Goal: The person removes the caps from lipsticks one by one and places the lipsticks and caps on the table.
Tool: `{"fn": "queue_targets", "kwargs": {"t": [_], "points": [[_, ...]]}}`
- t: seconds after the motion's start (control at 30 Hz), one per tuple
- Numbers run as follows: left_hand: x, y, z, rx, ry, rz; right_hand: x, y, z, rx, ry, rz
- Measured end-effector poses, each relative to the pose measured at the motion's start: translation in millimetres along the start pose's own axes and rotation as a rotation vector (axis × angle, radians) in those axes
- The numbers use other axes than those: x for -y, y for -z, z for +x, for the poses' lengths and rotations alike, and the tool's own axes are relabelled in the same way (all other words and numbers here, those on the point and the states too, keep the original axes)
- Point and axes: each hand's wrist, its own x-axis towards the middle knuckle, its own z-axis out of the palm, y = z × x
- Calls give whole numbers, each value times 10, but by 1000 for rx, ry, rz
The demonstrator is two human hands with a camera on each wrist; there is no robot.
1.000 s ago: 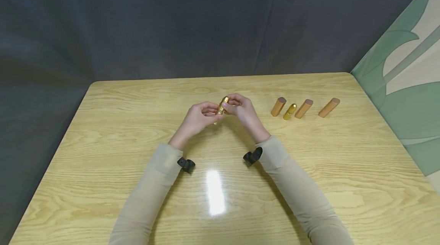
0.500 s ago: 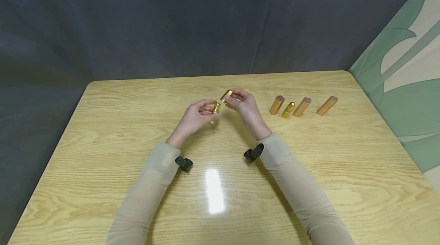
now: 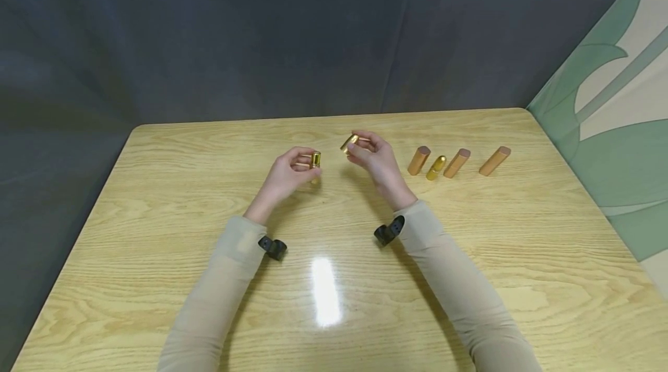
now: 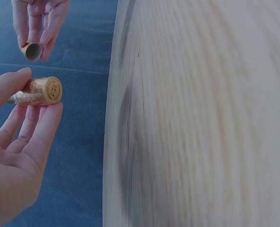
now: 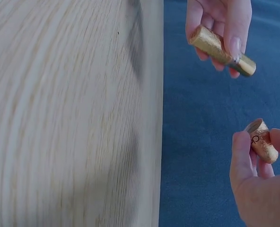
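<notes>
One gold tube (image 3: 315,159) in left grip (image 3: 287,174), hollow cap (image 3: 348,143) in right grip (image 3: 377,163)

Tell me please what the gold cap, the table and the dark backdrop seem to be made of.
Cap: metal or metal-look plastic, shiny; its gold surface looks crinkled and catches light.
Table: wood or wood-look laminate, glossy; it shows grain and a bright reflection.
Backdrop: probably fabric, matte; faint folds and a seam-like line show.

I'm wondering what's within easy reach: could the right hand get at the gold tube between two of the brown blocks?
Probably, once free: the right hand looks close and nothing covers the gold tube, but the fingers hold a gold cap, and the leftmost brown block sits between.
</notes>
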Motion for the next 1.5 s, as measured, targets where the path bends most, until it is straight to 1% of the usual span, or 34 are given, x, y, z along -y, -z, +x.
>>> {"fn": "queue_targets", "kwargs": {"t": [0.4,0.67,0.9,1.03,1.17,1.27,1.5], "points": [[25,141,-42,-34,-12,-11,-15,76,15,-1,16,-96],[55,222,-51,-30,7,8,-21,119,32,0,10,-144],[98,269,-48,-52,25,4,-42,167,65,11,4,-177],[125,299,-42,-61,45,-6,-50,184,88,21,8,-243],[154,329,-43,-59,60,-17,-51,179,107,27,32,-360],[180,343,-35,-61,62,-20,-44,172,111,36,44,-427],[208,354,-33,-71,58,-16,-54,183,138,47,37,-475]]}}
